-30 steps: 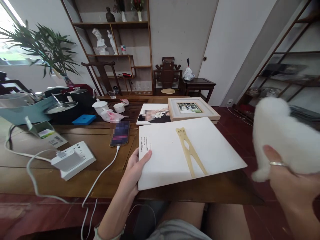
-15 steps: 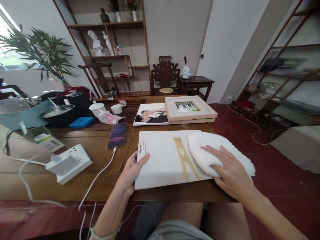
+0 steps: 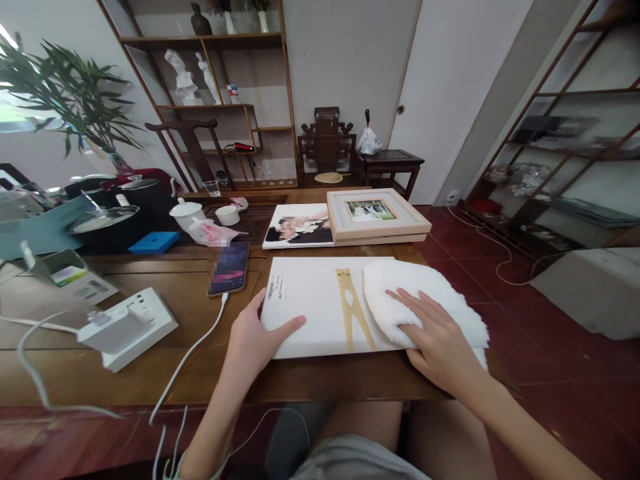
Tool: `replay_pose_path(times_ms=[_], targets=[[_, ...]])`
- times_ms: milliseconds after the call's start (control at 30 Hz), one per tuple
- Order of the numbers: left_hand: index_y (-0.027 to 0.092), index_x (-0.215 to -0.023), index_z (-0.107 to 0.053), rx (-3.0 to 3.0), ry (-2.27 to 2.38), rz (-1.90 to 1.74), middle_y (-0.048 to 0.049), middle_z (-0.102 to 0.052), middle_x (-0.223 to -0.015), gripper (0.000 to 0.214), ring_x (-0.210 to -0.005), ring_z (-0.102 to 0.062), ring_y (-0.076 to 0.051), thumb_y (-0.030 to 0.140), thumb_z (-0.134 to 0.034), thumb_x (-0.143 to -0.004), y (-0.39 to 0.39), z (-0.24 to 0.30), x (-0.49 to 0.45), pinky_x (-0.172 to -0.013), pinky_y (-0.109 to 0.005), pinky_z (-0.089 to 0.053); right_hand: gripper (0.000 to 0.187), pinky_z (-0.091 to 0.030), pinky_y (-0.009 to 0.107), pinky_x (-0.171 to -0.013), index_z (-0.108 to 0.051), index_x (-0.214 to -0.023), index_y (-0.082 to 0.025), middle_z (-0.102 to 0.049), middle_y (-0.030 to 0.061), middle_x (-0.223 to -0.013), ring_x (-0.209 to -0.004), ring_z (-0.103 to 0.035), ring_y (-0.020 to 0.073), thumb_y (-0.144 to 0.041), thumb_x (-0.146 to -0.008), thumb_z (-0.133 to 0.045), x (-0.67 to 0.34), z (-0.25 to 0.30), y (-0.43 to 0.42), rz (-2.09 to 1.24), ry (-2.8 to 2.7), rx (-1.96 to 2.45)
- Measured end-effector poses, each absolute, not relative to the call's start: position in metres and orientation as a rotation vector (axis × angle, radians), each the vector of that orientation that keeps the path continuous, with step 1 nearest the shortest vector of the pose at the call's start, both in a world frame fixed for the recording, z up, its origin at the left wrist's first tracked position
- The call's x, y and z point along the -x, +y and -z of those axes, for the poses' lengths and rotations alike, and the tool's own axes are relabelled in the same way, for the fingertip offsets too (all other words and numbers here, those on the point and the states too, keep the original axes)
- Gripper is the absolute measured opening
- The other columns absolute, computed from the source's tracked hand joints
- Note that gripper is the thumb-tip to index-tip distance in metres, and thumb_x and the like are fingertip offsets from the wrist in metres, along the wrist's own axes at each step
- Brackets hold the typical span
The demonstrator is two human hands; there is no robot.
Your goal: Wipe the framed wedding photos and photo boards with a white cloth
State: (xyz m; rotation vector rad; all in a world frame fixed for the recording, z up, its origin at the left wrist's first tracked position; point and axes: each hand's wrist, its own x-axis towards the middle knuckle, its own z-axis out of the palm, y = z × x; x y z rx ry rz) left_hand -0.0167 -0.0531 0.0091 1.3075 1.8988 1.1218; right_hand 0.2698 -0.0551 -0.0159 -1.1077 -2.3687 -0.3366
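Note:
A flat white panel (image 3: 313, 293) with a small barcode label at its far left corner lies over the wooden table's near edge. A yellowish, cat-headed two-legged piece (image 3: 347, 303) is on its upper face. My left hand (image 3: 257, 337) is closed on the panel's left end, thumb across the top and the other fingers mostly hidden at the edge. On the panel's right part rests a fluffy white cloth (image 3: 425, 293), overhanging its right end. My right hand (image 3: 437, 337) holds this cloth against the panel, fingers over the fluff, thumb side near the front edge.
Behind the panel are a framed photo (image 3: 380, 217) and a photo print (image 3: 297, 227). A phone (image 3: 229, 269) on a white cable, a power strip (image 3: 127, 327), a blue box (image 3: 154, 242) and pots (image 3: 105, 223) occupy the left side.
My right hand and the cloth have moved left along the panel. The panel has shifted slightly left and away from me. My left thumb now stretches farther across it. The camera view has shifted slightly.

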Motion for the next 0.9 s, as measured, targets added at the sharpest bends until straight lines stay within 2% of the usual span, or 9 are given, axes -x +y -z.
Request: replay_pose_path(times_ms=[167,367,500,600,733,900], targets=[[0.014,-0.104,-0.064,-1.404,2.0,-1.161,-0.0173,-0.061,-0.115,0.068,-0.111,-0.05,-0.04,0.042,-0.081,-0.044,-0.053,-0.006,0.016,-0.098,-0.046,-0.033,0.029,-0.035,0.053,-0.098,-0.063,-0.07,-0.014,-0.052,0.0175,-0.126,-0.12,-0.044,0.0322,0.001,-0.06,-0.041,-0.263,0.017,-0.054,0.35,-2.373,1.117],[0.02,-0.092,-0.069,-1.559,1.944,-1.206,-0.013,-0.064,-0.109,0.049,-0.119,-0.042,-0.038,0.044,-0.078,-0.05,-0.056,0.003,0.013,-0.104,-0.047,-0.025,0.027,-0.034,0.052,-0.099,-0.064,-0.069,-0.014,-0.053,0.0176,-0.125,-0.119,-0.044,0.0326,0.0,-0.059,-0.043,-0.265,0.022,-0.053,0.343,-2.35,1.145],[0.019,-0.106,-0.063,-1.895,1.911,-1.095,-0.0103,-0.045,-0.135,0.044,-0.132,-0.026,-0.033,0.043,-0.065,-0.069,-0.053,0.015,0.01,-0.108,-0.046,-0.023,0.028,-0.033,0.051,-0.1,-0.063,-0.07,-0.016,-0.053,0.0148,-0.126,-0.119,-0.044,0.0305,-0.002,-0.058,-0.043,-0.267,0.025,-0.053,0.344,-2.328,1.158],[0.019,-0.122,-0.052,-2.14,1.766,-0.865,-0.0093,-0.037,-0.142,0.046,-0.134,-0.024,-0.028,0.041,-0.052,-0.081,-0.05,0.021,0.011,-0.107,-0.047,-0.026,0.028,-0.033,0.05,-0.101,-0.062,-0.07,-0.017,-0.054,0.0129,-0.126,-0.12,-0.044,0.0291,-0.002,-0.057,-0.043,-0.267,0.027,-0.052,0.339,-2.306,1.167],[0.018,-0.132,-0.04,-2.301,1.696,-0.681,-0.0115,-0.03,-0.145,0.056,-0.135,-0.022,-0.028,0.045,-0.048,-0.083,-0.048,0.02,0.013,-0.108,-0.049,-0.023,0.029,-0.033,0.052,-0.1,-0.062,-0.071,-0.017,-0.052,0.0141,-0.128,-0.122,-0.041,0.0298,-0.001,-0.057,-0.042,-0.269,0.023,-0.054,0.293,-2.343,1.135],[0.015,-0.13,-0.043,-2.328,1.727,-0.654,-0.0123,-0.035,-0.143,0.053,-0.134,-0.025,-0.026,0.044,-0.046,-0.085,-0.046,0.02,0.014,-0.107,-0.046,-0.027,0.025,-0.03,0.051,-0.103,-0.058,-0.064,-0.018,-0.042,0.0091,-0.137,-0.128,-0.032,0.028,0.0,-0.056,-0.043,-0.276,0.015,-0.065,0.171,-2.535,0.951]])
